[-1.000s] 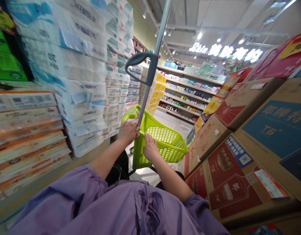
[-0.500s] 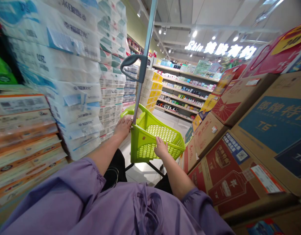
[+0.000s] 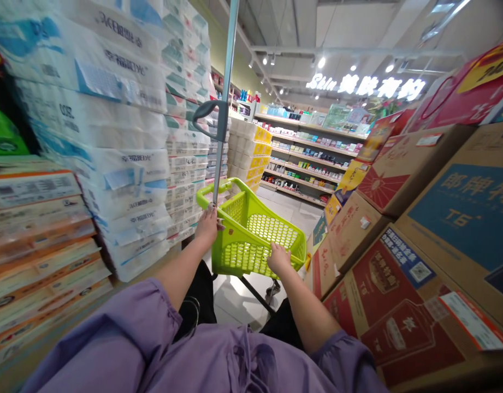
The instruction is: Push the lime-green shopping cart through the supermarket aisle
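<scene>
A lime-green plastic shopping cart point(image 3: 225, 240) with perforated sides stands in front of me, turned partly sideways. My left hand point(image 3: 209, 225) is closed around its near left corner, beside the foot of a tall metal pole point(image 3: 230, 54). Partway up this pole sits a grey loop-shaped grip point(image 3: 222, 123), which neither hand touches. On the cart's near side rim, my right hand point(image 3: 279, 258) is closed with its fingers hooked over the edge. Below the basket, a dark leg and a caster wheel point(image 3: 271, 290) show.
White tissue packs point(image 3: 128, 158) are stacked high on the left, with orange-and-white packs point(image 3: 42, 245) nearer me. Cardboard cartons point(image 3: 398, 278) line the right side closely. Pale floor tiles point(image 3: 282, 204) lead ahead to stocked shelves point(image 3: 304, 147).
The cart has swung slightly, and its pole and grey grip have shifted left in view. My right hand has moved right and lower along the rim; my left hand stays at the corner.
</scene>
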`<state>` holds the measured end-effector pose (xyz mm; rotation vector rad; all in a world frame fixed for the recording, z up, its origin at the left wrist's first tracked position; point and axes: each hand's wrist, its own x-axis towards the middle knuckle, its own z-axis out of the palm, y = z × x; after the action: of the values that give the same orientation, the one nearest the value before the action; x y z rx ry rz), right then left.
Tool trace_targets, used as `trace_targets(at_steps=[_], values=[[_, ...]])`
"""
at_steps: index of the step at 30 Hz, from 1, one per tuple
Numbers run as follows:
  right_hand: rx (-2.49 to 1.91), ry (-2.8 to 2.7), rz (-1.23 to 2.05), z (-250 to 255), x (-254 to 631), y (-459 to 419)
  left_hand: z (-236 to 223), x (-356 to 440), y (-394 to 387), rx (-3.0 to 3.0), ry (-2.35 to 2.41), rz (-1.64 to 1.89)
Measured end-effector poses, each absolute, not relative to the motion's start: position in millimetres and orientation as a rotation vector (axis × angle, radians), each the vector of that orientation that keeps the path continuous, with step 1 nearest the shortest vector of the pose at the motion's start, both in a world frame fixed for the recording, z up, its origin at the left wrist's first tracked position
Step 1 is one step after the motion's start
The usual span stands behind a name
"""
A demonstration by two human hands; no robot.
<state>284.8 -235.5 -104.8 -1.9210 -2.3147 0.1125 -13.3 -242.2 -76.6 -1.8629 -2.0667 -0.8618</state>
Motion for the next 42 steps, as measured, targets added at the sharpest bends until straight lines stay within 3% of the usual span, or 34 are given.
trace_targets(at_steps=[12, 24, 32, 42], values=[[-1.346, -2.65, 0.134, -113, 220, -283, -130, 58, -237, -2.475, -1.787, -0.62], [-1.21, -2.696, 0.048, -133, 245, -294, -148, 40, -247, -2.535, -1.832, -0.887], [-1.705, -2.631, 0.054, -129, 267, -284, -160, 102, -274, -2.765, -1.542, -0.903], [-1.831, -2.532, 0.046, -127, 243, -308, -151, 82, -259, -2.8, -1.569, -0.896]])
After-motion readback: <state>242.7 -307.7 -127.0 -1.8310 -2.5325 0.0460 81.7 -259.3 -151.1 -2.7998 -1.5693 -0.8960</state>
